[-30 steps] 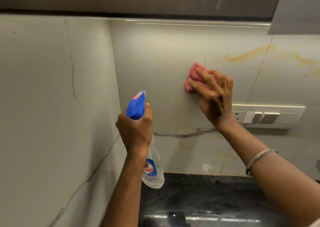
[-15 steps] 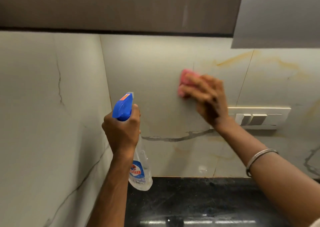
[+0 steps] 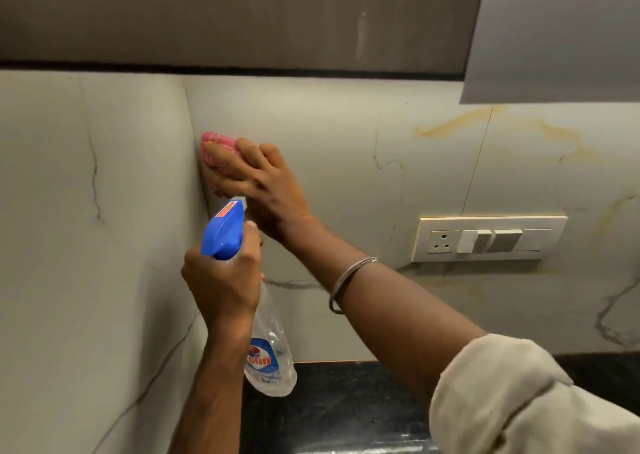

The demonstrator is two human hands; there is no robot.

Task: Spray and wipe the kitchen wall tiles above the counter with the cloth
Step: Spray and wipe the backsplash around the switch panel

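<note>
My right hand (image 3: pixel 259 183) presses a pink cloth (image 3: pixel 218 142) flat against the pale marble-look wall tiles (image 3: pixel 329 135), right at the inner corner where the back wall meets the left wall. Most of the cloth is hidden under my fingers. My left hand (image 3: pixel 221 284) grips the neck of a clear spray bottle (image 3: pixel 270 353) with a blue trigger head (image 3: pixel 223 230), held upright just below my right hand. The bottle's nozzle points toward the corner.
A white switch and socket plate (image 3: pixel 488 239) sits on the back wall to the right. Dark upper cabinets (image 3: pixel 242 17) hang above the tiles, with a grey hood (image 3: pixel 554 34) at the right. A black counter (image 3: pixel 346 408) runs below. The left wall tile (image 3: pixel 86 211) stands close by.
My right hand has slid the cloth leftward across the back tile, from near the switch plate into the corner. The spray bottle stayed in my left hand and rose slightly.
</note>
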